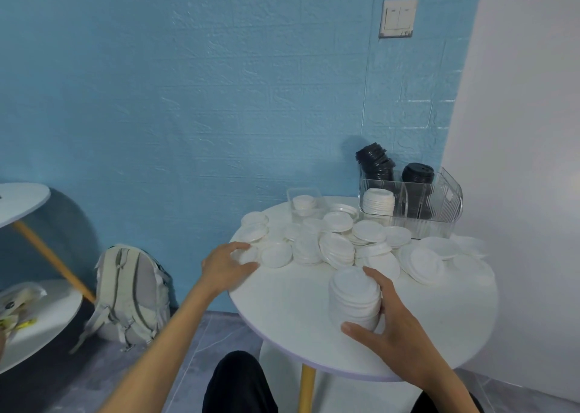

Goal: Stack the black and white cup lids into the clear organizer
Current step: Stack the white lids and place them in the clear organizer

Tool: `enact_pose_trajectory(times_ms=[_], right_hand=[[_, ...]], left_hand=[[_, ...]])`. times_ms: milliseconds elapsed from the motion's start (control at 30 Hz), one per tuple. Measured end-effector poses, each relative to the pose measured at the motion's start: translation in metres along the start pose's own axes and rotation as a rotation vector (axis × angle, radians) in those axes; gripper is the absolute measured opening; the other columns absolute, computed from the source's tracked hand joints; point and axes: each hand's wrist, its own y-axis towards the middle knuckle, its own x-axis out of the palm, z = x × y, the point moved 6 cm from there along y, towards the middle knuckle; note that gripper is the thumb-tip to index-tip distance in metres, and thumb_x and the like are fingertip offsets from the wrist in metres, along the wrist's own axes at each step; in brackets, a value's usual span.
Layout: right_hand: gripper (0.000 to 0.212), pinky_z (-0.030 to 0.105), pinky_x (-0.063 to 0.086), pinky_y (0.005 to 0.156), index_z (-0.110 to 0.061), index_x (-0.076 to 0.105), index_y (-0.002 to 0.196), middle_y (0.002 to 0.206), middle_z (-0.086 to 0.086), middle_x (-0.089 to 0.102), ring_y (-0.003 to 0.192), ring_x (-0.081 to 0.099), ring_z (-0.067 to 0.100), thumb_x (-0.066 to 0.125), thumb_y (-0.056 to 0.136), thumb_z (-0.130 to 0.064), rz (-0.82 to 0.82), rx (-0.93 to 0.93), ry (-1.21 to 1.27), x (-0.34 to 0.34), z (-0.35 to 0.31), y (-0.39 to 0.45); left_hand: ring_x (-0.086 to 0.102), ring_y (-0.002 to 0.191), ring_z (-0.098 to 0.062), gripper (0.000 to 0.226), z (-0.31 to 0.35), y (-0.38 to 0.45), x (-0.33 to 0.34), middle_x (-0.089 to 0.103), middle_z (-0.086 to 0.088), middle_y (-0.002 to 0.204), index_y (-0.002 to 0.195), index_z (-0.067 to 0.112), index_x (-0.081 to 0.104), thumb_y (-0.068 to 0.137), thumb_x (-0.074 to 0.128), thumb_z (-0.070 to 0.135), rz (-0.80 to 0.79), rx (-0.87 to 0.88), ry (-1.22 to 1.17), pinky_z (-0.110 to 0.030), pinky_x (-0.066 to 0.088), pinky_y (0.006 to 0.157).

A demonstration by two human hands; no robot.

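Right hand (387, 310) is clamped on a white lid stack (354, 296) (kept level, ideally), well short of the clear organizer (417, 207); left hand (227, 263) lies spread.

just one head cam, wide-angle, looking forward and down from close above the round table (314, 318), blue wall (188, 98) at 12 o'clock, organizer (439, 205) around 1 o'clock.
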Motion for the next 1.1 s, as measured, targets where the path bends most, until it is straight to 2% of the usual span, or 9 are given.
enact_pose_trajectory(times_ms=[67,167,333,467,567,667,767,933,1100], right_hand=[[0.094,0.026,0.042,0.102,-0.068,0.021,0.136,0.139,-0.042,0.042,0.125,0.049,-0.008,0.087,0.072,-0.048,-0.001,0.003,0.002,0.000,0.001,0.000],[0.094,0.026,0.042,0.103,-0.069,0.020,0.136,0.139,-0.041,0.043,0.127,0.049,-0.006,0.086,0.071,-0.050,-0.003,0.004,-0.002,0.000,0.000,0.000],[0.094,0.033,0.043,0.108,-0.067,0.020,0.138,0.142,-0.038,0.043,0.128,0.049,-0.004,0.083,0.070,-0.056,-0.006,0.012,-0.005,0.000,-0.001,-0.001],[0.094,0.033,0.042,0.110,-0.068,0.018,0.138,0.142,-0.041,0.039,0.130,0.047,-0.004,0.082,0.069,-0.059,-0.009,0.011,-0.014,0.000,-0.002,-0.001],[0.095,0.033,0.043,0.110,-0.067,0.018,0.139,0.142,-0.040,0.041,0.130,0.047,-0.003,0.081,0.069,-0.060,0.000,0.019,-0.021,0.001,0.000,-0.001],[0.094,0.033,0.043,0.110,-0.066,0.018,0.140,0.143,-0.038,0.041,0.131,0.047,-0.004,0.081,0.070,-0.058,-0.002,0.014,-0.022,0.001,0.000,0.000],[0.094,0.033,0.044,0.110,-0.060,0.020,0.144,0.144,-0.034,0.044,0.131,0.047,-0.006,0.082,0.073,-0.057,-0.011,0.013,0.011,0.001,-0.002,-0.001],[0.099,0.029,0.043,0.111,-0.054,0.017,0.149,0.146,-0.032,0.043,0.132,0.046,-0.007,0.080,0.072,-0.063,-0.006,0.030,0.032,0.002,-0.002,0.000],[0.118,0.024,0.032,0.116,-0.046,0.000,0.157,0.157,-0.028,0.023,0.142,0.033,-0.003,0.080,0.072,-0.062,-0.013,0.076,0.020,0.002,0.005,0.000]], left_hand=[[0.057,0.124,-0.020,0.045,0.000,-0.004,-0.003,0.065,0.004,0.132,0.110,0.046,0.066,0.068,0.081,0.056,0.034,0.019,-0.040,-0.034,0.040,0.104],[0.061,0.113,-0.020,0.054,-0.001,-0.012,-0.007,0.067,0.005,0.120,0.105,0.046,0.064,0.056,0.075,0.064,0.063,0.032,-0.083,-0.036,0.046,0.099],[0.062,0.110,-0.024,0.050,-0.007,-0.019,-0.017,0.068,0.001,0.118,0.112,0.040,0.063,0.069,0.086,0.050,0.145,0.025,-0.148,-0.041,0.049,0.097],[0.063,0.107,-0.020,0.044,0.016,-0.036,-0.030,0.068,0.011,0.110,0.107,0.041,0.063,0.070,0.083,0.050,0.264,0.029,-0.303,-0.041,0.049,0.096],[0.061,0.107,-0.002,0.042,0.071,-0.065,-0.015,0.067,0.026,0.112,0.110,0.037,0.066,0.076,0.088,0.027,0.119,0.209,-0.509,-0.020,0.045,0.091],[0.057,0.112,0.008,0.045,0.128,-0.108,0.011,0.065,0.028,0.118,0.114,0.038,0.067,0.075,0.088,0.031,-0.070,0.421,-0.521,-0.007,0.041,0.092],[0.058,0.116,0.003,0.045,0.159,-0.135,0.039,0.064,0.023,0.121,0.114,0.039,0.070,0.072,0.086,0.038,-0.165,0.486,-0.556,-0.015,0.044,0.099],[0.053,0.120,0.007,0.045,0.168,-0.140,0.047,0.059,0.026,0.124,0.111,0.042,0.072,0.069,0.084,0.049,-0.111,0.497,-0.518,-0.018,0.044,0.102],[0.049,0.125,0.009,0.053,0.170,-0.139,0.049,0.054,0.026,0.131,0.113,0.047,0.072,0.063,0.074,0.065,-0.133,0.502,-0.413,-0.024,0.041,0.110]])
